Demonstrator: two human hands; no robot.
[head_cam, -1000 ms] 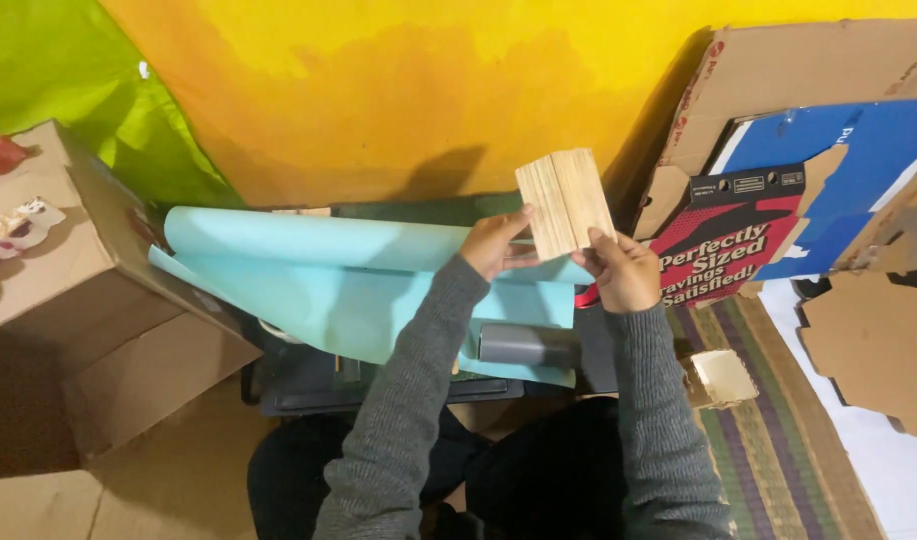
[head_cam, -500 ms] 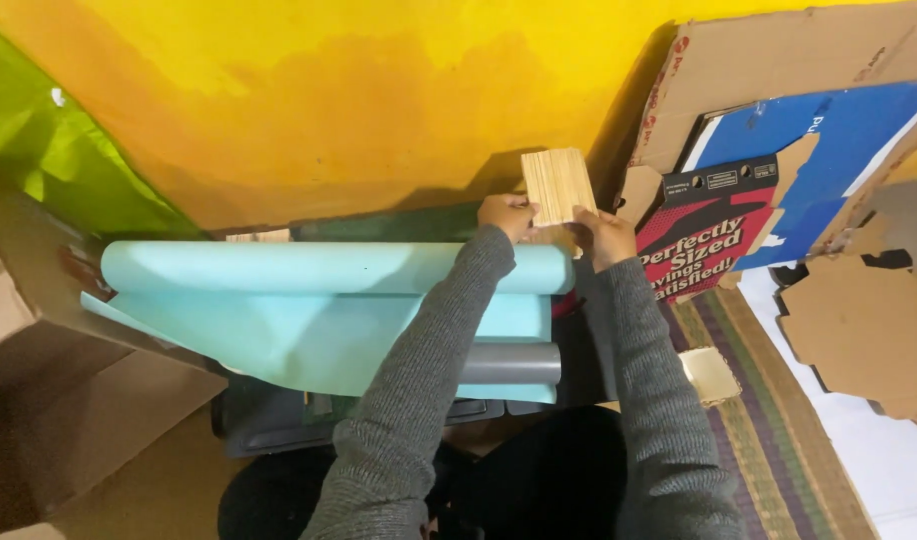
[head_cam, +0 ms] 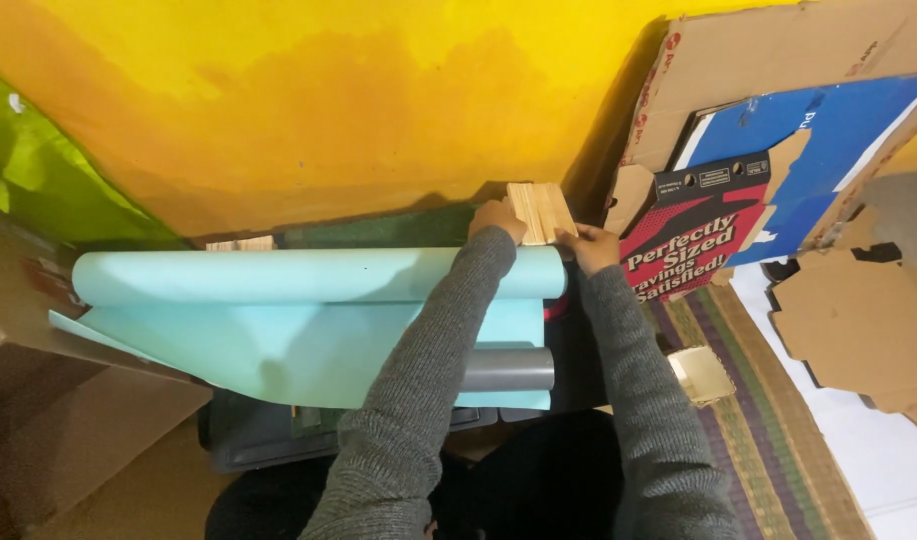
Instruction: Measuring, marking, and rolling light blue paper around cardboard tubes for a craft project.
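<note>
Single head camera looks steeply down, fairly close, probably facing the yellow wall [head_cam: 329, 110].

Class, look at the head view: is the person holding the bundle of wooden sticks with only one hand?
No: both the left hand and the right hand grip the bundle of wooden sticks from either side.

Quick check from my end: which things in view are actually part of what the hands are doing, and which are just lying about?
In hand:
- wooden stick bundle, held between left hand and right hand
- light blue paper roll, just under the hands

Lying about:
- grey tube
- flattened cardboard boxes
- small open box
- striped mat
</note>
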